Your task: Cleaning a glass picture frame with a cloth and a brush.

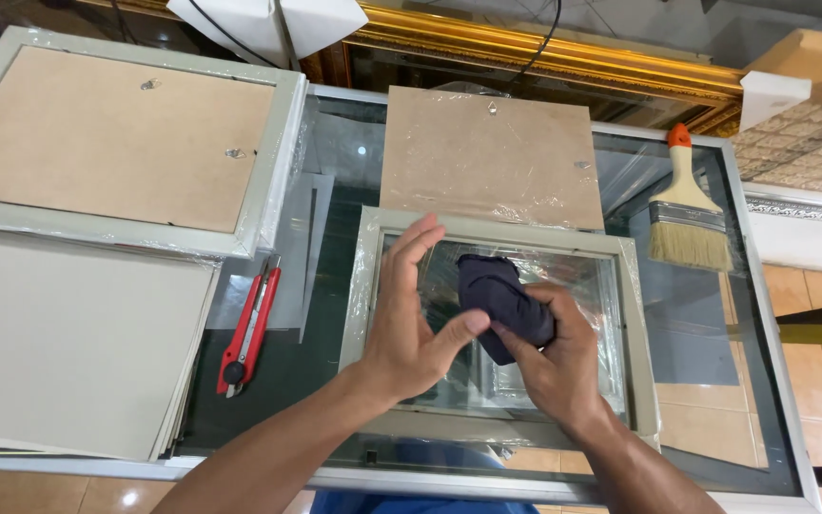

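Dark blue cloth (504,303) is bunched in the right hand (552,366), fingers closed around it, pressed on the glass of a pale grey picture frame (641,324) lying on the glass table (758,400). Beside it, the left hand (411,319) is spread open, empty, its thumb tip touching the cloth.

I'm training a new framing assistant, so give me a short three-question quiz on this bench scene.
1. True or false: the right hand grips the dark navy cloth wad over the grey rectangular picture frame.
2. Which tool lies left of that frame on the glass-topped table?
A. the red utility knife
B. the wooden-handled paintbrush with the orange tip
C. a steel ruler
3. Fill in: the brown backing board lies directly ____ the frame, on the side away from the person.

Key
1. True; the left hand is open beside the cloth.
2. A
3. beyond
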